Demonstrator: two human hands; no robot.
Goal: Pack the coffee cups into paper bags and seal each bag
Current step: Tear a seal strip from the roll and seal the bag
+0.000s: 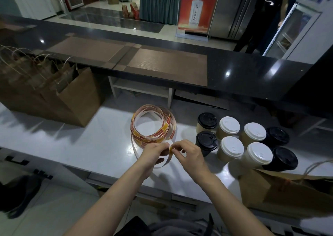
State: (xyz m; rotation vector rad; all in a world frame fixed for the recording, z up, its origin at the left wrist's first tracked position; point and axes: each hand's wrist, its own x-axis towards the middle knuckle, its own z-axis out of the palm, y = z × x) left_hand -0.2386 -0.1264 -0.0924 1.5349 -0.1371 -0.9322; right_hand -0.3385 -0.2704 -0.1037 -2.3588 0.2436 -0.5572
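A loose roll of red and yellow seal stickers [153, 122] lies on the white counter [100, 145]. My left hand [153, 153] holds the roll's white backing strip at its free end. My right hand [189, 154] pinches a small yellow sticker at that strip, fingertips meeting those of the left. Several lidded coffee cups [232, 143] stand in two rows just right of my hands, some with black lids, some with white. A brown paper bag [281, 190] lies at the near right edge, its twine handle showing.
Several open brown paper bags [54, 93] with handles stand at the left of the counter. A raised dark bar top with brown mats [144, 59] runs behind. A person in dark clothing [261, 19] stands far right beyond it.
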